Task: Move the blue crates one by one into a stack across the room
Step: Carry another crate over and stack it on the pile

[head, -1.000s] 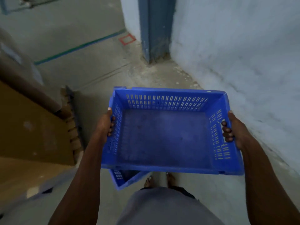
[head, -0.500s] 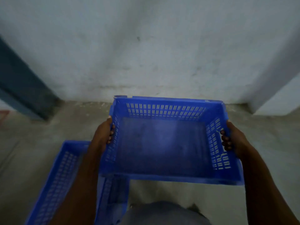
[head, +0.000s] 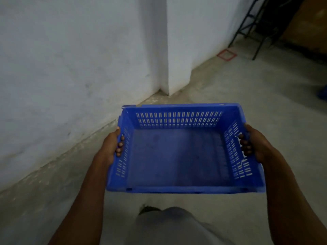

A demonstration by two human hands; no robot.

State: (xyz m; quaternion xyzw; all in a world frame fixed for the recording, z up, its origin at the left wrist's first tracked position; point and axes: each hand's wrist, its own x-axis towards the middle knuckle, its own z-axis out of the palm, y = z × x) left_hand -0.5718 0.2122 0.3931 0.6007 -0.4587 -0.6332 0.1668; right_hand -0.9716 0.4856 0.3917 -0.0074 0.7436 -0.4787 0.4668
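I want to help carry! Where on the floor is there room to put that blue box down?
The blue slotted plastic crate is held up by the left hand and right hand. Bare grey concrete floor lies ahead and rightward, between the white wall pillar and the red taped square. It looks more crowded far right, by the black metal frame.

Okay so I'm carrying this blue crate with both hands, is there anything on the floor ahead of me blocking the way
Nothing visible blocks the bare concrete floor directly ahead of the blue crate, gripped by the left hand and right hand. A white wall corner juts out ahead-left, and a dark metal frame stands far right. No stack is in view.
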